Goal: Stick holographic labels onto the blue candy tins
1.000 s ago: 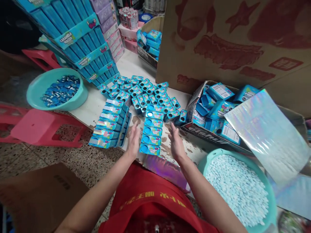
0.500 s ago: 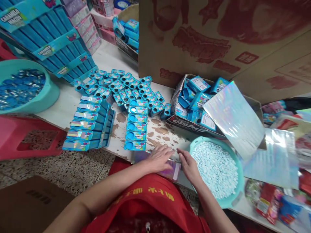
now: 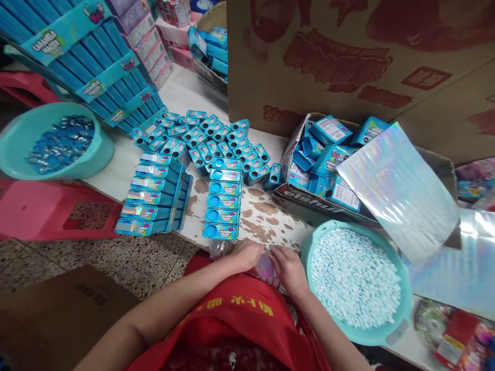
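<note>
An iridescent, pinkish plastic sheet (image 3: 266,267) lies at the table's front edge, close against the red apron. My left hand (image 3: 249,256) has its fingers curled down on the sheet's upper left side. From the right, my right hand (image 3: 288,267) pinches the sheet, the two hands nearly meeting. Its lower part is partly hidden by the hands. Just beyond stands a row of blue candy boxes (image 3: 221,202) with round windows. A clear, shiny piece of plastic (image 3: 220,249) shows beside my left wrist.
At the right stands a turquoise basin (image 3: 406,309) of pale blue candies, with iridescent sheets (image 3: 402,196) beyond. An open carton (image 3: 297,198) holds blue boxes. More blue boxes (image 3: 150,196) stand at left, near a basin (image 3: 104,157) of blue wrapped pieces. A large cardboard box (image 3: 263,77) backs the table.
My left hand, flat on the sheet before, has curled its fingers. My right hand has closed in on the sheet, which appears folded or bunched now. The view has shifted slightly.
</note>
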`<state>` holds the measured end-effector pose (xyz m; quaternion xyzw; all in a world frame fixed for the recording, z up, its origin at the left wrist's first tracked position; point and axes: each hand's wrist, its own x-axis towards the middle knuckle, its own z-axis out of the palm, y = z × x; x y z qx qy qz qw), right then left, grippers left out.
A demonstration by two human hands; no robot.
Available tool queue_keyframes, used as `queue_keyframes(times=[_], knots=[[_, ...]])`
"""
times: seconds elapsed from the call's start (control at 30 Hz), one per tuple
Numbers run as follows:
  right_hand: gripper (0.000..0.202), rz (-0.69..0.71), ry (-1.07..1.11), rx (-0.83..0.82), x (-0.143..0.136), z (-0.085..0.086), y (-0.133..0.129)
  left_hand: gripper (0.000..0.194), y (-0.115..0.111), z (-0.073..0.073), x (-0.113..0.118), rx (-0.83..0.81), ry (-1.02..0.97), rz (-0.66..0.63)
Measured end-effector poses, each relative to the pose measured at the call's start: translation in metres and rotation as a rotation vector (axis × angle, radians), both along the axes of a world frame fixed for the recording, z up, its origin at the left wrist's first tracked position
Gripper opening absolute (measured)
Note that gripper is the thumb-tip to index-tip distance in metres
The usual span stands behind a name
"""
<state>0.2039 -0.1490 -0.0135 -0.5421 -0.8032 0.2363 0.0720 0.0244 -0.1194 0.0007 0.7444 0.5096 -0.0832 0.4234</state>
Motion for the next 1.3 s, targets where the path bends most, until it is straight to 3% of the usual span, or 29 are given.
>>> queue_keyframes(times=[0.13, 0.3, 0.5, 0.63, 0.83, 0.97, 1.07, 1.17, 1.23, 1.3], knots=[[0.038, 0.071, -0.131, 0.169, 0.0, -0.005, -0.013, 0.038, 0.005, -0.005, 0.001, -0.005, 0.014, 0.014], [0.044, 0.104, -0.151, 0.209, 0.003, -0.005, -0.03, 0.039, 0.012, -0.009, 0.002, 0.002, -0.009, -0.029], [0.03, -0.011, -0.118, 0.29, -0.002, -0.001, -0.012, 0.041, 0.014, -0.009, 0.002, 0.01, -0.009, -0.037], [0.028, 0.058, -0.136, 0.32, 0.001, -0.005, -0.003, 0.038, 0.016, -0.006, 0.004, 0.0, 0.02, -0.052], [0.031, 0.143, -0.137, 0.315, 0.005, -0.002, -0.012, 0.033, 0.023, 0.0, 0.004, -0.045, 0.035, -0.069], [0.022, 0.097, -0.094, 0.289, 0.002, 0.005, -0.013, 0.032, 0.023, -0.006, 0.003, -0.052, 0.028, -0.037], [0.024, 0.085, -0.107, 0.256, 0.003, 0.017, -0.012, 0.034, 0.023, -0.014, 0.005, -0.049, 0.015, -0.01], [0.025, 0.087, -0.047, 0.166, 0.007, 0.044, -0.01, 0.033, 0.024, -0.012, 0.006, -0.035, 0.007, 0.015], [0.021, 0.025, 0.072, 0.078, 0.009, 0.068, -0.004, 0.032, 0.023, -0.001, 0.005, -0.021, -0.128, 0.091], [0.018, -0.083, 0.211, -0.027, 0.007, 0.092, 0.006, 0.038, 0.021, 0.018, 0.002, -0.094, -0.465, 0.23]])
